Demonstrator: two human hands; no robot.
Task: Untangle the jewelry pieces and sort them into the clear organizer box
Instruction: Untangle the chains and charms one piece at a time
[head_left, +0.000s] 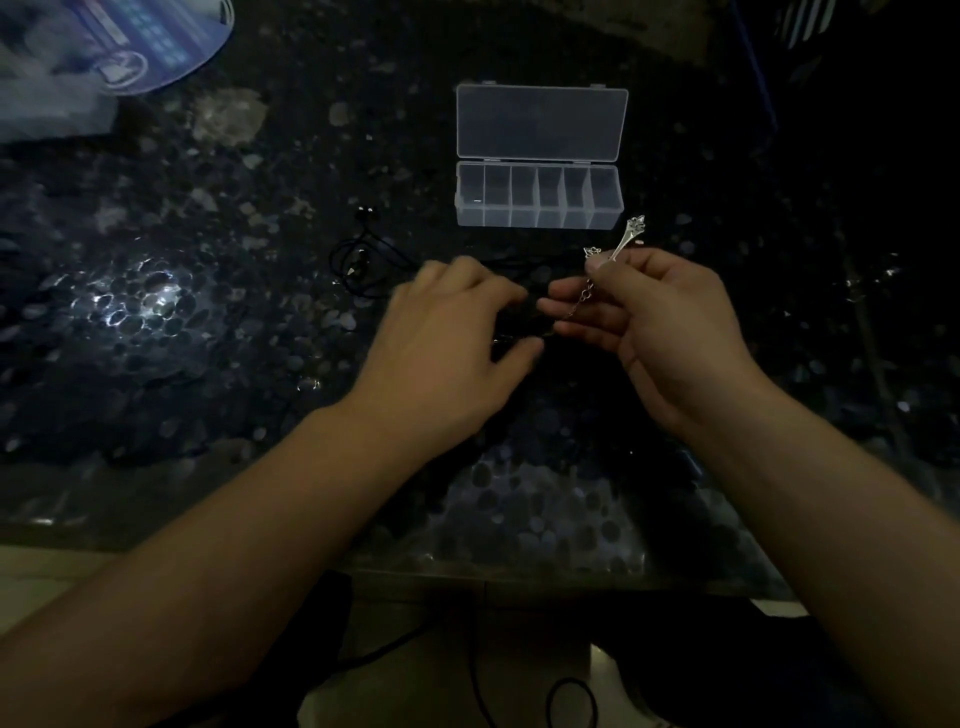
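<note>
The clear organizer box (540, 208) lies open on the dark speckled table, lid flat behind it, its several compartments bare. My right hand (654, 332) pinches a silver pendant (626, 239) that sticks up above the thumb, and its thin chain (579, 301) hangs down across my fingers. My left hand (447, 338) hovers just left of it, fingers curled over dark cord; what they hold is hidden in the shadow. A black cord necklace (358, 265) lies looped on the table to the left of my hands.
A round blue printed object (156, 47) and pale plastic wrapping (47, 104) sit at the far left corner. The table's front edge (467, 571) runs below my forearms. Black cables (478, 675) lie on the floor beneath.
</note>
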